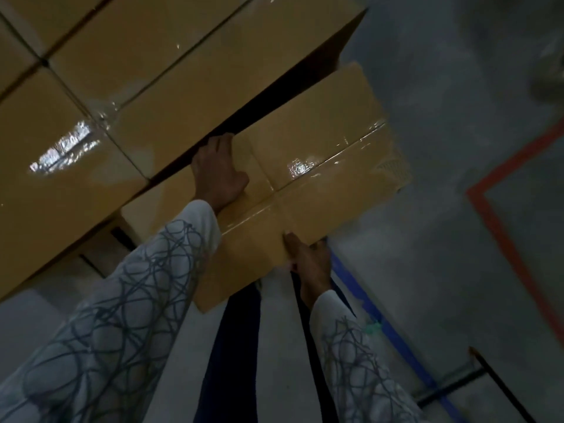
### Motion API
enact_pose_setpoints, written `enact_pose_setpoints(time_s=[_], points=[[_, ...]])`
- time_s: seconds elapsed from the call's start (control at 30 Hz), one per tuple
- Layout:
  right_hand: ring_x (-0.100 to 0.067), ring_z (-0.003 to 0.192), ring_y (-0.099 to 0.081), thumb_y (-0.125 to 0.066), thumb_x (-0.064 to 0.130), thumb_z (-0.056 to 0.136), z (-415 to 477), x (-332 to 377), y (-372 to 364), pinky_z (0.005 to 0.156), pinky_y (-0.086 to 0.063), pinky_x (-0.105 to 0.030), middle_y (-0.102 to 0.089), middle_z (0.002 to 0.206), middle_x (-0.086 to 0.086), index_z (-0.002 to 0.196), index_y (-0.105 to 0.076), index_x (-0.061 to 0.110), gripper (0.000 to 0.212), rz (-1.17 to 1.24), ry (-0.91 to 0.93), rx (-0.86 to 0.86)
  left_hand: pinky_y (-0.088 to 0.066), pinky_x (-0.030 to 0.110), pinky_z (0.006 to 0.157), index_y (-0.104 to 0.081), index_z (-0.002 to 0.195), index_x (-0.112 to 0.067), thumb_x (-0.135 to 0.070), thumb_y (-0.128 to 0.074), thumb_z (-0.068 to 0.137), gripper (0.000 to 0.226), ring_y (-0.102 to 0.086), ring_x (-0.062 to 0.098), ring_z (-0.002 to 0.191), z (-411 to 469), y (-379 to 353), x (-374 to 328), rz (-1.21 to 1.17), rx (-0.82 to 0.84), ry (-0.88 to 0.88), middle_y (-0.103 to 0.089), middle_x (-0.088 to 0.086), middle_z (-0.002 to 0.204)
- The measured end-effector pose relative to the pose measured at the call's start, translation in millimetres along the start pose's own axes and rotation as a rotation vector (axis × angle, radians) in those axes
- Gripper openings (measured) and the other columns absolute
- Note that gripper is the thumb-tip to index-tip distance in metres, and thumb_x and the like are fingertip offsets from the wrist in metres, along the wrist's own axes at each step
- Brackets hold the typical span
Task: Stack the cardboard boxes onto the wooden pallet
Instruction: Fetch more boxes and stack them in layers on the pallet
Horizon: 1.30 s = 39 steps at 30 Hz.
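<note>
Nearest to me, at 7 o'clock and 5 o'clock, are my two sleeves, white with a grey scribbled pattern: the left sleeve (pixel 122 300) is broad and the right sleeve (pixel 351 346) narrower. Between them hangs a strip of dark blue cloth (pixel 232 346); I cannot tell what it belongs to.

Just past the middle toward 5 o'clock, my right hand (pixel 308 261) grips the near edge of the cardboard box (pixel 320 141), with the thumb on top and the fingers tucked out of sight underneath. My left hand (pixel 218 172) lies across the box's top nearer the centre, its fingers hooked over the far edge into a dark gap. The box is held off the floor, tilted, its flaps sealed with glossy clear tape (pixel 305 169) that catches the light.

Beyond that gap, from 9 o'clock to 12 o'clock, stands the stack of boxes (pixel 152 71), packed tight side by side and sealed with the same shiny tape.

The room is dim. The grey concrete floor (pixel 457 117) fills the side from 1 to 5 o'clock. A blue tape line (pixel 390 331) runs across it at 4 o'clock. Farther out, at 3 o'clock, a red tape line (pixel 500 239) turns a corner.
</note>
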State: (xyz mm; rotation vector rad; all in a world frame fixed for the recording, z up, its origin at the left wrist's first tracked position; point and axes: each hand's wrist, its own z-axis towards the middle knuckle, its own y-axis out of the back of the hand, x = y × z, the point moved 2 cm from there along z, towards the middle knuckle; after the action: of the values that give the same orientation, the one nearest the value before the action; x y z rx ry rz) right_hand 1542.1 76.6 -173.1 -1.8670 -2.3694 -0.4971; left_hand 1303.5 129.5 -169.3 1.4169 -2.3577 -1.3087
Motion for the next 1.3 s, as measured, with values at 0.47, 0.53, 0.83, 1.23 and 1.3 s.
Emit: enact_pose_setpoints(time_s=[0.47, 0.53, 0.83, 1.23, 1.3], points=[[-0.026, 0.064, -0.068, -0.071, 0.034, 0.085, 6, 86, 36, 0.07, -0.058, -0.039, -0.073, 0.065, -0.004, 0.062, -0.074, 0.011, 0.033, -0.716, 0.077, 0.084, -0.046, 0.041, 0.09, -0.06, 0.12, 0.0, -0.015, -0.057, 0.07, 0.052, -0.055, 0.04, 0.107, -86, -36, 42, -0.456, -0.327, 0.261, -0.047, 0.022, 0.12], [-0.031, 0.076, -0.073, -0.067, 0.041, 0.084, 11, 116, 35, 0.079, -0.06, -0.046, -0.076, 0.075, -0.005, 0.07, -0.076, 0.014, 0.031, -0.76, 0.215, 0.051, -0.034, 0.026, 0.089, -0.058, 0.125, 0.001, -0.015, -0.062, 0.079, 0.049, -0.052, 0.039, 0.114, -107, -44, 54, -0.57, -0.306, 0.466, -0.047, 0.024, 0.127], [-0.039, 0.127, -0.052, -0.061, 0.032, 0.088, 56, 237, -14, 0.101, -0.04, -0.037, -0.058, 0.134, -0.021, 0.132, -0.062, 0.008, 0.051, -1.107, 0.865, -0.228, -0.037, 0.052, 0.111, -0.036, 0.152, -0.012, -0.033, -0.07, 0.079, 0.083, -0.035, 0.037, 0.14, -126, -43, 133, -0.768, -0.341, 1.026, -0.034, 0.015, 0.154], [-0.035, 0.129, -0.055, -0.073, 0.061, 0.059, 91, 284, -16, 0.112, -0.036, -0.064, -0.056, 0.144, -0.001, 0.139, -0.032, 0.054, 0.091, -0.89, 0.565, -0.115, -0.043, 0.029, 0.078, -0.047, 0.143, -0.002, -0.009, -0.063, 0.075, 0.07, -0.054, 0.039, 0.121, -91, -35, 143, -1.094, -0.43, 0.991, -0.054, 0.021, 0.137], [-0.034, 0.131, -0.054, -0.072, 0.064, 0.055, 91, 286, -12, 0.112, -0.038, -0.062, -0.056, 0.145, 0.003, 0.139, -0.032, 0.058, 0.093, -0.857, 0.55, -0.084, -0.046, 0.032, 0.076, -0.046, 0.144, -0.006, -0.008, -0.066, 0.071, 0.076, -0.056, 0.032, 0.114, -97, -27, 137, -1.11, -0.463, 0.983, -0.056, 0.014, 0.132]])
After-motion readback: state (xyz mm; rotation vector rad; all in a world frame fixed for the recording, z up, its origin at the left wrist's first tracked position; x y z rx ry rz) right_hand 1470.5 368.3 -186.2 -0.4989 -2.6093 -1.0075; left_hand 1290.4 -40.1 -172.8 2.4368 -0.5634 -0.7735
